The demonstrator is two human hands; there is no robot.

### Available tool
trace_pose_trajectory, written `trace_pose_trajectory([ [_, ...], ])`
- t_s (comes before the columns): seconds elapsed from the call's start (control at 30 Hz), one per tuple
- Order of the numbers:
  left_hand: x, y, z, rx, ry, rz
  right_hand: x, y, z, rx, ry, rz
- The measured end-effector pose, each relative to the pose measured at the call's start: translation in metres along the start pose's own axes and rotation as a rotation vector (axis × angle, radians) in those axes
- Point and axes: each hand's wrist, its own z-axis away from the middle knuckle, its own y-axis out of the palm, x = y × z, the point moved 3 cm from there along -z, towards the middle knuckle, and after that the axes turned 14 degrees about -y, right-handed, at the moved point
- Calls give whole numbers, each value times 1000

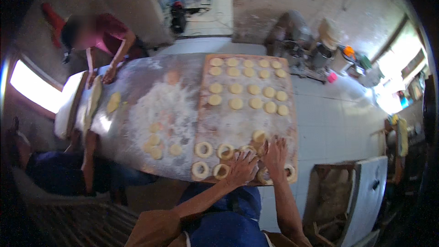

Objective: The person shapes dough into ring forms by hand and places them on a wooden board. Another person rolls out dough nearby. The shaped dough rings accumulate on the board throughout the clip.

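Observation:
My left hand (242, 167) rests over dough rings at the board's near edge, fingers spread and dusted with flour. Just right of it, my right hand (275, 153) lies with fingers stretched out over more dough, which it partly hides. A pale round dough piece (259, 136) sits beyond my fingertips. To the left of my hands are dough rings, among them a far one (197, 150) and a near one (194, 170). Several flat dough rounds (235, 89) stand in rows on the far half of the floured wooden board (224, 126).
Left of the board, the metal table (123, 142) carries scattered flour (160, 100) and several dough rounds (155, 140). Two other people work at its left end by a long dough roll (93, 98). A leaning panel (366, 196) stands at right; machines (297, 32) stand behind.

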Motion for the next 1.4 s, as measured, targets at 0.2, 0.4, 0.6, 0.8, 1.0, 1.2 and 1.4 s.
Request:
trace_pose_trajectory([
  [0.2, 99, -74, 56, -249, -225, 82, 11, 46, -22, 467, 290, -418],
  [0.4, 193, -124, 136, -589, -563, 192, 135, 57, -92, 480, 275, -1062],
  [0.6, 250, -163, 133, -732, -602, 302, 285, 189, -150, 209, -167, -939],
  [0.8, 290, -207, 116, -781, -524, 397, 371, 261, -190, 590, -178, -668],
  [1.0, 380, -181, 94, -750, -698, 809, 388, 231, -183, 412, -76, -968],
  [1.2, 414, -155, 65, -468, -560, 1028, 391, 156, -167, 269, 425, -1488],
  [1.4, 389, -173, 84, -454, -513, 1093, 378, 147, -145, 381, 303, -1198],
])
